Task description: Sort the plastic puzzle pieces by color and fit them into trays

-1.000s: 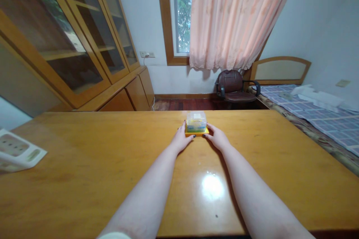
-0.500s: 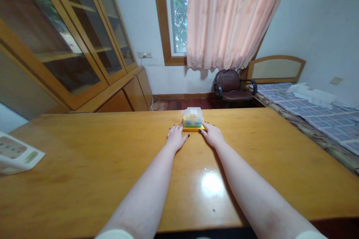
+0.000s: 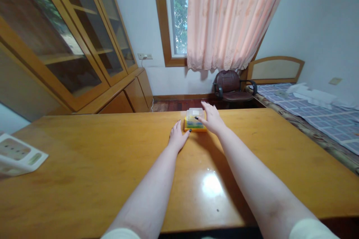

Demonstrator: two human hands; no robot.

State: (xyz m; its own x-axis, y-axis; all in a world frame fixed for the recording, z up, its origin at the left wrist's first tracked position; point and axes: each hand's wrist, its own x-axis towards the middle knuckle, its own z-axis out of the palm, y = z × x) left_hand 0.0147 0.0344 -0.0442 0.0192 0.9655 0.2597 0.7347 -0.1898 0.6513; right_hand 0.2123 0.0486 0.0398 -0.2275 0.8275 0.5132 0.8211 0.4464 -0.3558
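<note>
A small box with a clear lid [image 3: 193,113] and a yellow base [image 3: 196,130] rests near the far edge of the wooden table. Blue and green contents show through its clear part. My left hand [image 3: 178,137] lies at the box's left side, fingers apart, with the thumb at the front left corner of the base. Raised at the right side of the box is my right hand [image 3: 213,118], its fingers spread and its thumb in front of the clear lid. Whether that thumb touches the lid I cannot tell.
The wooden table [image 3: 112,164] spans the foreground. A white slotted object [image 3: 22,154] sits at its left edge. Beyond stand a glass-door cabinet [image 3: 84,37] on the left, a brown armchair [image 3: 230,86] and a bed [image 3: 316,112] on the right.
My right hand has lifted from the base's right side to beside the lid. My left thumb has moved to the base's corner. The box appears slightly farther right.
</note>
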